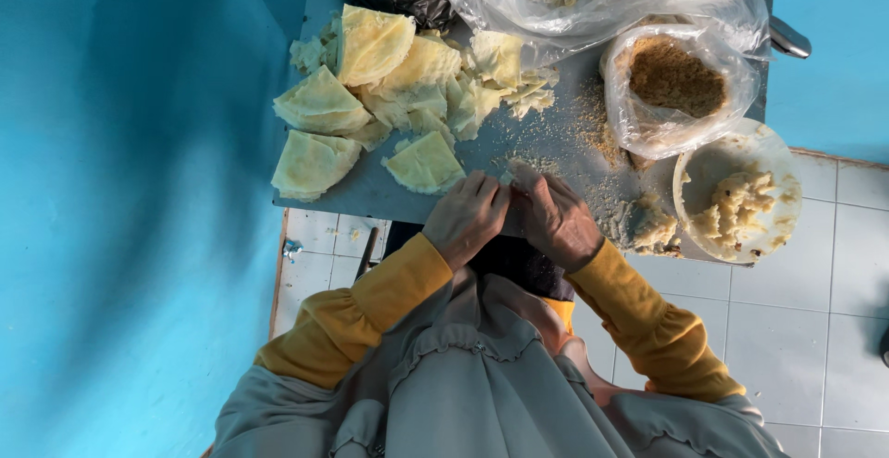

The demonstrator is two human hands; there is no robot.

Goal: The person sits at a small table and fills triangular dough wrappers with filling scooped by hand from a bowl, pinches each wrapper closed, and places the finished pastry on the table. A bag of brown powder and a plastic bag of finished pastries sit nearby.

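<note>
Both my hands are down at the near edge of the grey table (556,134), left hand (466,219) and right hand (558,222) touching, fingers curled shut around a small pale piece of wrapper (515,176) pinched between them. Folded yellow wrappers (370,97) are piled just past my left hand, with a bag of brown crumbs (674,76) and a white bowl of filling (738,202) off to my right.

Bare board (556,143) lies just ahead of the hands. Left and ahead, folded wrappers (370,97) crowd it. Right of the right hand (556,222), the crumb bag (676,87) and bowl (736,194) block passage.
</note>
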